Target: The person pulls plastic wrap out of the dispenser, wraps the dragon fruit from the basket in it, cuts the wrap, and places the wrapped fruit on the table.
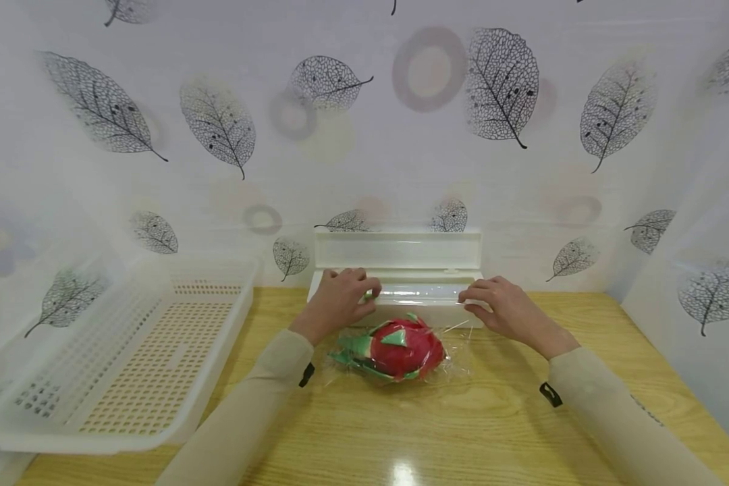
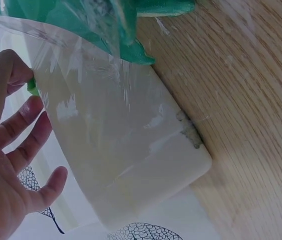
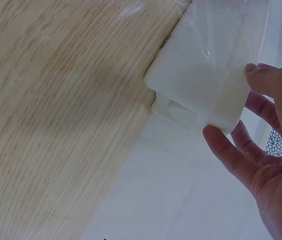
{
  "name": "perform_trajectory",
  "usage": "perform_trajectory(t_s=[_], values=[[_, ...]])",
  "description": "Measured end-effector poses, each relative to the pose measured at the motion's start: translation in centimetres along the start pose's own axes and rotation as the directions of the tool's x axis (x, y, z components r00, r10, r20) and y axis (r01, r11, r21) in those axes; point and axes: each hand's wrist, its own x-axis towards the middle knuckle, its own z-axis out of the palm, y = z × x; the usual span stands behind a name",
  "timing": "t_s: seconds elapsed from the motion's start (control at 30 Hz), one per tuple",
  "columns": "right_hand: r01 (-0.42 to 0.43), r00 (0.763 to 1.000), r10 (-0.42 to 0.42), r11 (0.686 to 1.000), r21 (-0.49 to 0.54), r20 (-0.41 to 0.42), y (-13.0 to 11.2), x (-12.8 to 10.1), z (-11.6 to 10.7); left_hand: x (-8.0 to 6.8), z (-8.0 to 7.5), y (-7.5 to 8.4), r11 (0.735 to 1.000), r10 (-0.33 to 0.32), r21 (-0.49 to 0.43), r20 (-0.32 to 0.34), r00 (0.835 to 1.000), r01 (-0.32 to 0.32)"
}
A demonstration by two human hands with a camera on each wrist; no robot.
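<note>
A white cling film dispenser [image 1: 407, 316] stands at the table's back edge, its long lid [image 1: 397, 250] raised behind it. Between the left hand's [image 1: 340, 302] thumb and finger is a small green piece [image 2: 32, 87] at the dispenser's upper edge; its other fingers are spread. At the opposite end, the right hand [image 1: 510, 312] holds the dispenser's edge, thumb in front and fingers bent over the rim. Clear film [image 2: 81, 70] hangs down the front wall. Just before the dispenser lies a red dragon fruit [image 1: 403, 347] with green scales, clear film around it.
To the left sits a large white perforated basket [image 1: 219, 358], tilted in view against the side. The wooden table [image 1: 413, 432] meets a wall covering [image 1: 364, 162] with a leaf pattern at the back and right.
</note>
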Motion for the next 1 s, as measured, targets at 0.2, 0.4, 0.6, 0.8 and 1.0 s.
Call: perform_trajectory(t_s=[0.2,0.4,0.6,0.8,1.0], values=[[0.012,1.0,-0.012,1.0,-0.004,-0.015,0.03,0.0,0.08,-0.1,-0.27,-0.02,1.0,-0.005,0.01,0.007,1.0,0.005],[-0.001,1.0,0.001,1.0,0.0,-0.003,-0.02,0.02,0.0,-0.18,-0.31,-0.07,1.0,-0.013,0.001,0.005,1.0,0.013],[0.001,1.0,-0.001,1.0,-0.002,-0.005,-0.08,0.02,-0.02,-0.29,-0.11,-0.23,1.0,-0.026,-0.013,-0.004,1.0,0.026],[0.004,1.0,-0.004,1.0,-0.001,-0.005,-0.06,0.03,0.0,-0.39,-0.11,-0.28,0.999,-0.04,-0.025,-0.001,0.999,0.04],[0.01,1.0,-0.01,1.0,0.0,-0.013,0.0,0.01,0.1,-0.4,-0.15,-0.34,0.999,-0.045,-0.015,0.007,0.999,0.045]])
